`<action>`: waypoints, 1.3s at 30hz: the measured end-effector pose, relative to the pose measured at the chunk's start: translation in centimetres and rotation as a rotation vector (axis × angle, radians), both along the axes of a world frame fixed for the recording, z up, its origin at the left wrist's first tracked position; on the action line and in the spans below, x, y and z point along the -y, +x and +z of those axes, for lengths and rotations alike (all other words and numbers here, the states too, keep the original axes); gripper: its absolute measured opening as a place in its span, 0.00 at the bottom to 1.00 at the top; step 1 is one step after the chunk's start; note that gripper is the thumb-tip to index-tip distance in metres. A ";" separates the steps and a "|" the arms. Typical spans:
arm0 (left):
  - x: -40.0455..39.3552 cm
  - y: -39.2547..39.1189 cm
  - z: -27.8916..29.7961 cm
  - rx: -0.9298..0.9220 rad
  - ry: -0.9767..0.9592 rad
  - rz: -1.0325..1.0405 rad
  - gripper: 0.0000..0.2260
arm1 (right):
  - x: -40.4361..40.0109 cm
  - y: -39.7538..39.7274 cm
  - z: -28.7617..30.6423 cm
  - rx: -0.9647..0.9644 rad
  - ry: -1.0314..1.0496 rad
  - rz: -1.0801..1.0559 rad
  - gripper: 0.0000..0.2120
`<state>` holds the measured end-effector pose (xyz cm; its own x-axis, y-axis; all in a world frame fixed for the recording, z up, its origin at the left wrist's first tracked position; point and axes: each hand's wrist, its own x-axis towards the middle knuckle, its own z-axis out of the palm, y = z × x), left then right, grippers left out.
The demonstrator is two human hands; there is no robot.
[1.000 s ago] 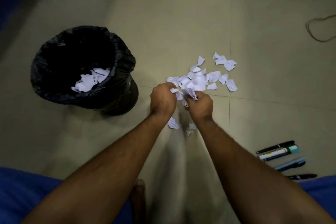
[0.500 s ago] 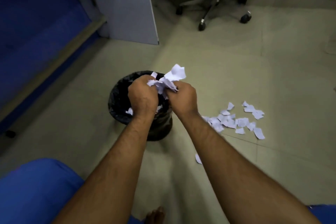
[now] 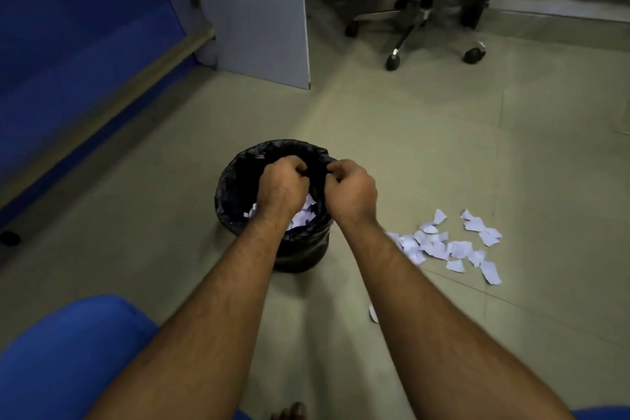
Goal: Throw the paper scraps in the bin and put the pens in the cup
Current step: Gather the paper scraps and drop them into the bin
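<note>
Left hand: the left hand (image 3: 281, 186) hangs over the mouth of the bin (image 3: 238, 187), fingers curled inward; whether it grips any paper cannot be told.
Right hand: the right hand (image 3: 351, 191) sits above the bin's right rim, fingers bent loosely, no scrap visible in it (its palm faces away, so the grasp is unclear).
Bin: black, lined with a black bag, upright on the floor (image 3: 426, 147); white scraps in the bin (image 3: 301, 215) show between the two wrists.
Scraps on the floor: a scattered pile of paper scraps (image 3: 450, 245) lies to the right of the bin, apart from it; one stray scrap (image 3: 374, 312) lies nearer the viewer, beside the right forearm.
Edges: a grey partition panel (image 3: 259, 10) stands beyond the bin; a blue wall (image 3: 78, 27) with a pale skirting runs along the left.
Open room: bare tiled floor lies all round the bin and between it and the office chair base (image 3: 426, 20) at the far right.
Foreground: blue fabric (image 3: 68, 361) at the lower left.
Writing: none can be read; print on the scraps is too small to tell.
Pens and cup: outside this view.
</note>
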<state>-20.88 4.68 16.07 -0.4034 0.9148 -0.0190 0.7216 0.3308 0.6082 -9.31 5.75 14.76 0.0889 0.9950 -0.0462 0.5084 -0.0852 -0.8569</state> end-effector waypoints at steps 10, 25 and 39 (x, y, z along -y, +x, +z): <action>-1.9 12.6 -3.5 0.104 -0.016 -0.357 0.11 | -0.7 11.1 -5.4 -0.157 -0.062 -0.445 0.10; -2.3 25.5 -24.1 -0.311 -0.108 -0.773 0.24 | 7.0 25.7 -25.6 0.536 -0.028 -0.435 0.21; -10.0 35.8 -27.4 -0.594 -0.024 -1.281 0.23 | 7.5 27.5 -29.6 0.545 -0.039 -0.456 0.32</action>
<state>14.88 14.69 -11.38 0.7421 0.6502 -0.1632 0.6688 -0.7345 0.1149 18.22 -1.73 -14.86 0.5167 0.8516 0.0884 0.7700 -0.4170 -0.4830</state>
